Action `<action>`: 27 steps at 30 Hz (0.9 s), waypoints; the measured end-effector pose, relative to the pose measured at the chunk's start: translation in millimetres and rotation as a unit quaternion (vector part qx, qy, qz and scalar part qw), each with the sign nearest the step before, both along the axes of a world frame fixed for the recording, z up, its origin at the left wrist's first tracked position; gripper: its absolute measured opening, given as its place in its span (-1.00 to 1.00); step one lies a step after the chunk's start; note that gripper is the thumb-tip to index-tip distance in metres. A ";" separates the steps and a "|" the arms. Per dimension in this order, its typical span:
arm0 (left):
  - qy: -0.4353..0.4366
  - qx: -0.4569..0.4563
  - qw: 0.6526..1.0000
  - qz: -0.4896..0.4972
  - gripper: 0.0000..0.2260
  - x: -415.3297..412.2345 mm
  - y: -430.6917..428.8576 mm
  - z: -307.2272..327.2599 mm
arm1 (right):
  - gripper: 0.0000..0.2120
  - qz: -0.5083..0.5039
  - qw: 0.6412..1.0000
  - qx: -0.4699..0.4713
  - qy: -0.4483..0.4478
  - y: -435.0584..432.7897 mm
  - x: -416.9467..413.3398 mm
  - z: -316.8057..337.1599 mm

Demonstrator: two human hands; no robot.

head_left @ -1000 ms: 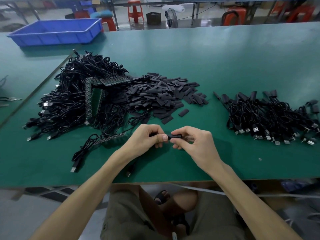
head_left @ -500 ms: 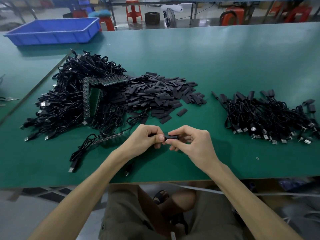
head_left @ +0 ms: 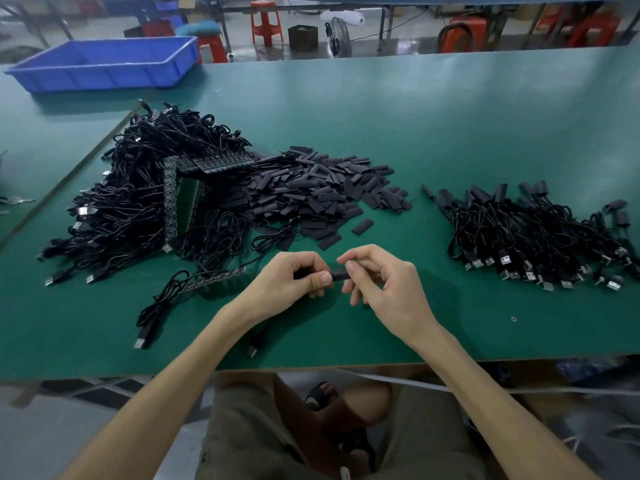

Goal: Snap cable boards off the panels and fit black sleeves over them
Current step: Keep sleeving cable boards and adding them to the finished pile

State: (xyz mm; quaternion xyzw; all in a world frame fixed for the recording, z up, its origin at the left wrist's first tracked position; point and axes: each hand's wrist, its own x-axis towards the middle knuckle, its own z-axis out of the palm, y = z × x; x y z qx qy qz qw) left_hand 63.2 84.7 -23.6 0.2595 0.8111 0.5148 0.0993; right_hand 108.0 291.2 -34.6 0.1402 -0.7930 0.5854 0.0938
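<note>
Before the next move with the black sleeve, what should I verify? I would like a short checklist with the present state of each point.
1. Left hand grips the cable end: ok.
2. Right hand pinches the black sleeve between thumb and fingers: ok.
3. Board fully inside the sleeve: cannot tell, the hands hide it.
4. Sleeve roughly in line between both hands: ok.
5. Pile of finished cables lies to the right, apart from the hands: ok.
6. Pile of spare sleeves lies beyond the hands: ok.
</note>
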 end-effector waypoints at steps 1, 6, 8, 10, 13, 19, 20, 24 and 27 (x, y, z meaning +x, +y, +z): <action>0.003 -0.003 1.000 0.000 -0.79 0.0 0.0 0.3 | -0.90 0.001 1.000 -0.001 -0.001 0.1 -0.6 -0.1; 0.014 -0.021 1.000 0.002 -0.82 -0.8 0.0 0.8 | -0.92 0.002 1.000 -0.001 0.001 -0.1 -1.8 -0.4; 0.014 -0.021 1.000 0.002 -0.83 -0.7 -0.2 0.9 | -0.94 -0.006 1.000 -0.020 -0.002 -0.7 -3.1 0.7; 0.016 -0.017 1.000 0.000 -0.82 0.9 0.2 2.4 | -0.94 -0.022 0.998 -0.056 -0.009 1.1 -4.6 2.5; 0.002 -0.014 1.000 0.014 -0.83 0.8 -0.1 3.7 | -0.92 -0.055 0.992 -0.114 -0.026 6.2 -8.3 2.3; -0.017 -0.089 0.995 0.036 -0.69 -3.9 -4.3 11.8 | -0.91 -0.093 0.972 -0.209 -0.050 10.3 -12.7 1.6; -0.025 -0.102 0.994 0.041 -0.71 -4.9 -5.0 14.0 | -0.90 -0.098 0.969 -0.220 -0.053 10.3 -13.1 1.5; -0.004 -0.146 0.988 0.059 -0.92 -6.6 -4.8 25.0 | -0.81 -0.099 0.960 -0.254 -0.061 10.9 -14.3 3.2; -0.054 -0.058 0.995 0.068 -0.90 -9.6 1.9 39.4 | -0.76 -0.101 0.961 -0.245 -0.083 10.2 -15.5 4.4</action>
